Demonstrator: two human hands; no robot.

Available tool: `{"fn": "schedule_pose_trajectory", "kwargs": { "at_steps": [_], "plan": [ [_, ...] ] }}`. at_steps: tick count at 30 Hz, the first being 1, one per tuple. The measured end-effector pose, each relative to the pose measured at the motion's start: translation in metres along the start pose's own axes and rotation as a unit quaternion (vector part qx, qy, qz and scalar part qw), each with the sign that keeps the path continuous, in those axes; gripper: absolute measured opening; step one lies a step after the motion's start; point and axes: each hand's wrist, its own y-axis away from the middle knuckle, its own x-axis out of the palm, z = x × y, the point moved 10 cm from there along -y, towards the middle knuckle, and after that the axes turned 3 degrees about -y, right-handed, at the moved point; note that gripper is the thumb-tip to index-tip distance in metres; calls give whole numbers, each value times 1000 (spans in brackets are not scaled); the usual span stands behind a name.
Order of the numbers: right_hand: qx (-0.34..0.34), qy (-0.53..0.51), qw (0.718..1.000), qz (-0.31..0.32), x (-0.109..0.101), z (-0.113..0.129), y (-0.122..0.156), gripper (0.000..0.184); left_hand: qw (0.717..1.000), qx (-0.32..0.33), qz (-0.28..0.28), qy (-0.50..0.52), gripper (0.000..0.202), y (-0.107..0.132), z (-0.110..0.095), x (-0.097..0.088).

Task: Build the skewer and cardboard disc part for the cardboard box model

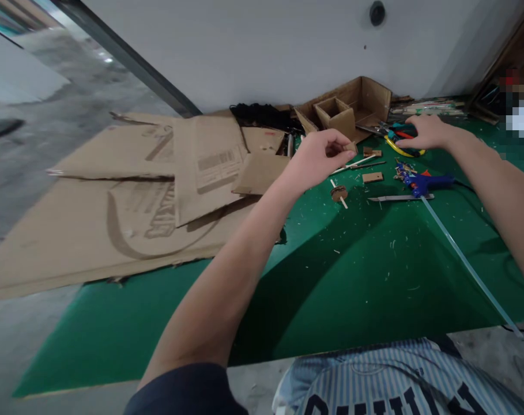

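Observation:
My left hand [320, 154] is closed, pinching a small piece of cardboard [352, 148] between thumb and fingertips above the table. My right hand [430, 131] reaches over the teal-handled pliers [403, 129], thumb and fingers apart around the handles; whether it touches them I cannot tell. A yellow-handled tool [395, 148] lies just below that hand. In front of my left hand, a round cardboard piece [338, 193] has a thin stick through it. A small cardboard rectangle [373, 177] lies to its right.
A blue glue gun [428, 183] with a long glue stick [464, 256] rests at the right beside a craft knife [391, 198]. Large flattened cardboard [144, 213] covers the left of the green table [365, 300]. An open cardboard box [376, 104] stands against the wall.

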Motion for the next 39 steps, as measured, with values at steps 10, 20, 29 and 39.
{"fn": "schedule_pose_trajectory", "kwargs": {
  "at_steps": [10, 20, 29, 39],
  "plan": [
    [103, 18, 994, -16, 2, -41, 21, 82, 999, 9, 22, -36, 6, 5, -4, 4],
    [-24, 34, 999, -7, 8, 5, 9, 42, 998, 16, 45, -28, 5, 6, -12, 16],
    [49, 52, 997, -7, 28, 6, -26, 74, 999, -1, 48, -11, 4, 9, -13, 15],
    [14, 56, 996, 62, -5, -13, -4, 84, 997, -46, 35, 41, 6, 7, -3, 12]
  ]
}}
